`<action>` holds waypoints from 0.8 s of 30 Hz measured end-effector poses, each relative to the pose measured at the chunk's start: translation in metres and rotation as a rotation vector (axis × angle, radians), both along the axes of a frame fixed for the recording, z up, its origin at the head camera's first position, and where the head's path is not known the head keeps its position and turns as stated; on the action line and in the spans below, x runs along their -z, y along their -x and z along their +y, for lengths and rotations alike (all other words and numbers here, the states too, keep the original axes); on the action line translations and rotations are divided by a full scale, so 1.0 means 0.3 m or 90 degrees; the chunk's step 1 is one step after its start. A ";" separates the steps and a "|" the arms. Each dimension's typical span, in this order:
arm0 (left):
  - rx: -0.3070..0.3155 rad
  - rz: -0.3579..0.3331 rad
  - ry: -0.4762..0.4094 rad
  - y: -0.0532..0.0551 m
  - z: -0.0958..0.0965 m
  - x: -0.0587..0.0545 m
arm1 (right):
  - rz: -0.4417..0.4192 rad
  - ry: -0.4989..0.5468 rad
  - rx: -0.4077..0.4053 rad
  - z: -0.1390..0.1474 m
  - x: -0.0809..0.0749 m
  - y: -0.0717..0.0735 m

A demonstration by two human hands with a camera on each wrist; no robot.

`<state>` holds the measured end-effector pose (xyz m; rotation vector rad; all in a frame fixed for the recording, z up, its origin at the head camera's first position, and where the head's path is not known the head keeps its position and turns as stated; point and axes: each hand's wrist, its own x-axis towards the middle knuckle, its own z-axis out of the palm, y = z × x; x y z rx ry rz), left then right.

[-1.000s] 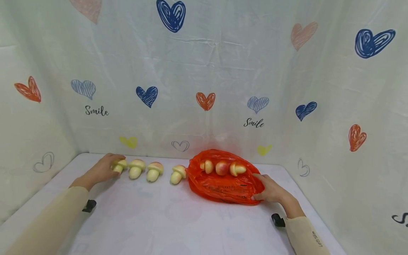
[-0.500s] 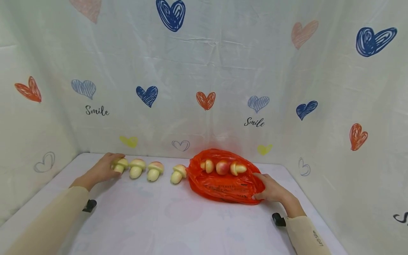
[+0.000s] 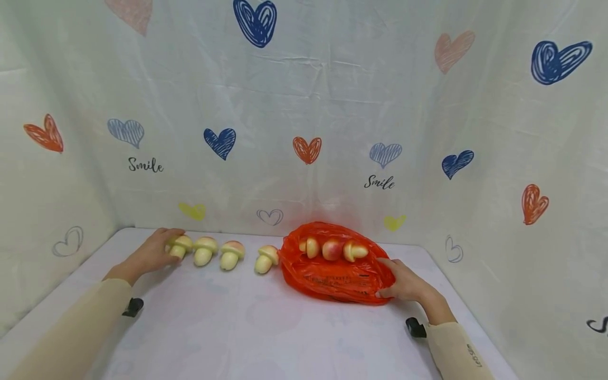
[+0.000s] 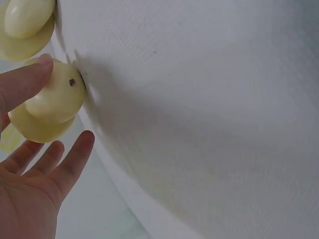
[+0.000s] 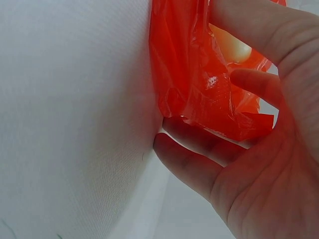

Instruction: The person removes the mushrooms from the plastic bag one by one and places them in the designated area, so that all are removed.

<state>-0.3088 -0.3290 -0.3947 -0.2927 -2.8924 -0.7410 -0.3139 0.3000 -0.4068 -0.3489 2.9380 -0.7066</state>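
Observation:
In the head view, my left hand is at the far left of the table, around a pale yellow toy mushroom. The left wrist view shows the thumb on this mushroom, with the other fingers spread behind and below it. My right hand holds the right rim of a red plastic bag. Its thumb and a finger have the plastic between them in the right wrist view, while the lower fingers lie under the bag. Three red-and-yellow mushrooms lie in the bag's mouth.
Between the left hand and the bag stand more mushrooms: one pale yellow, one with a pinkish cap, and one tilted against the bag's left edge. A white sheet printed with hearts hangs behind the white table.

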 end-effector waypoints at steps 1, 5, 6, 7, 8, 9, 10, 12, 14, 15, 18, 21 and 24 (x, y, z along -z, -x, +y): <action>0.002 0.005 0.003 -0.004 -0.001 -0.003 | 0.001 0.000 -0.001 0.000 -0.001 0.000; 0.009 0.024 0.006 -0.030 -0.011 -0.012 | 0.006 0.002 -0.006 -0.001 0.000 0.007; 0.007 0.025 0.006 -0.040 -0.012 -0.016 | 0.006 0.001 -0.007 -0.002 0.000 0.009; 0.004 0.022 0.005 -0.049 -0.012 -0.020 | 0.006 0.002 -0.006 -0.004 0.000 0.010; 0.000 0.020 0.005 -0.057 -0.013 -0.024 | 0.007 0.001 -0.009 -0.005 0.001 0.010; -0.004 0.020 0.004 -0.063 -0.012 -0.027 | 0.006 0.002 -0.008 -0.007 0.002 0.011; -0.009 0.016 0.004 -0.071 -0.009 -0.030 | 0.006 0.001 -0.008 -0.007 0.002 0.010; -0.008 0.024 0.003 -0.082 -0.004 -0.034 | 0.004 0.001 -0.007 -0.005 0.004 0.007; 0.002 0.041 0.001 -0.092 0.002 -0.034 | 0.001 0.001 -0.004 -0.002 0.006 0.005; 0.010 0.053 0.001 -0.099 0.007 -0.034 | -0.001 0.002 0.001 -0.001 0.006 0.003; 0.032 0.077 -0.002 -0.119 0.027 -0.035 | -0.001 0.001 0.004 0.002 0.005 0.001; 0.043 0.088 -0.007 -0.137 0.052 -0.037 | 0.000 0.003 0.009 0.003 0.003 0.002; 0.052 0.089 -0.021 -0.149 0.078 -0.034 | 0.002 0.004 0.008 0.005 0.005 0.001</action>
